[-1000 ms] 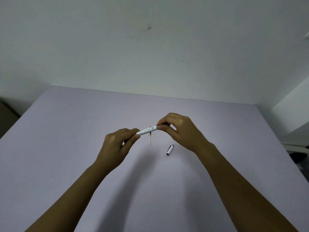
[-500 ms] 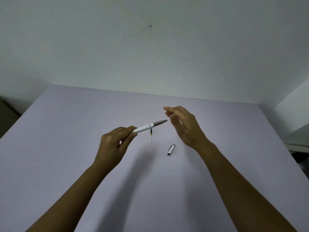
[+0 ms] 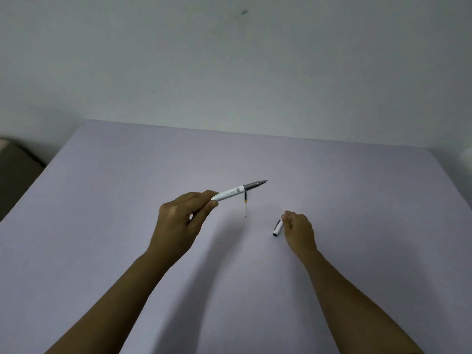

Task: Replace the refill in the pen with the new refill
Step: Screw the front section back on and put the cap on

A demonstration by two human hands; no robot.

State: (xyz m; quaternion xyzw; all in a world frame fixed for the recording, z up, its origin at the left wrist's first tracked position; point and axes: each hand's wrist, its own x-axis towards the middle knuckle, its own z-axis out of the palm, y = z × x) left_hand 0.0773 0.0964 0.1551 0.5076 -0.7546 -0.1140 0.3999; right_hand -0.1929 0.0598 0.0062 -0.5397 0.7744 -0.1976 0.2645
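- Right now the pen [image 3: 236,192] is up in the air above the surface [image 3: 102,200], white barrel with a small printed mark, grey metal front section pointing up and to the right.
- Its left hand [image 3: 178,221] grip is at the barrel's rear end, pinched between thumb and fingertips, the other fingers curled in.
- Just under the pen, a thin refill [image 3: 245,204] lies on the surface, dark at its far end and pale at its near end; its top is crossed by the barrel from this angle.
- Off to the right, the cap [image 3: 278,227] lies flat on the surface, white with dark ends, angled toward the camera.
- Over there the right hand [image 3: 298,232] is low beside the cap, fingers loosely curled, fingertips just at the cap's far end; whether they touch it I cannot tell, and it grips nothing.
- Both bare forearms reach in from the bottom edge.
- Behind the lilac surface stands a plain pale wall [image 3: 229,72] with a small dark mark high up.
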